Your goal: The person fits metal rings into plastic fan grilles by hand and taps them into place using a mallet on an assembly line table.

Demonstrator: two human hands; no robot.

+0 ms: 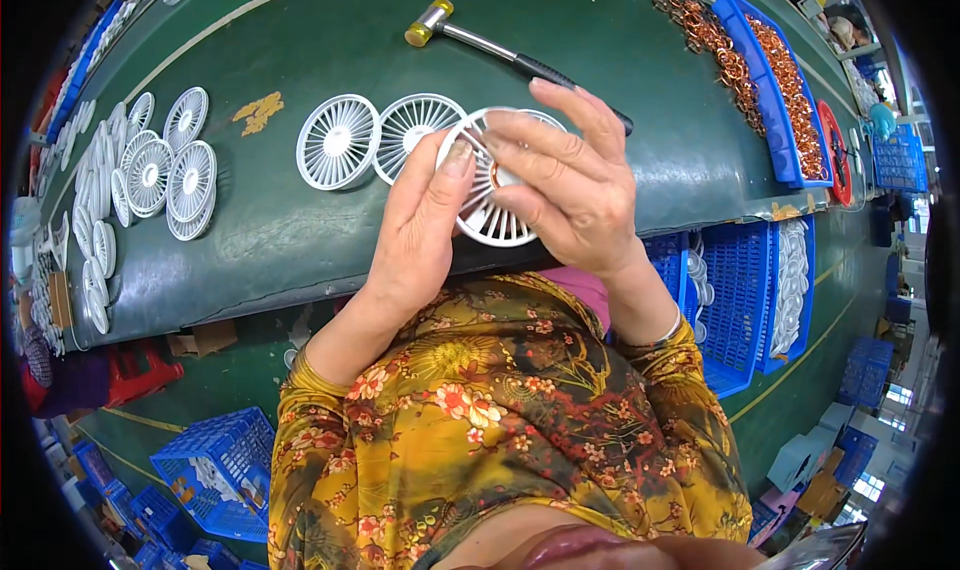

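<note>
My left hand (412,222) grips the left rim of a white spoked plastic wheel (482,220), thumb on its face, above the near edge of the table. My right hand (585,185) is bent over the wheel's middle, with thumb and fingers closed around a small copper-coloured ring (495,175) at the hub. The fingers partly hide the ring and hub, so its seating cannot be made out. Beyond the hands lie more white wheels (337,142), some overlapping. A mallet (480,43) with yellow faces lies farther back; its black handle passes behind my right hand.
Many white wheels (190,185) lie on the left of the green table (290,235). At right are loose copper rings (735,70) and a blue tray (768,110) of them. Blue crates (730,345) stand below the right edge; another blue crate (222,500) is at lower left.
</note>
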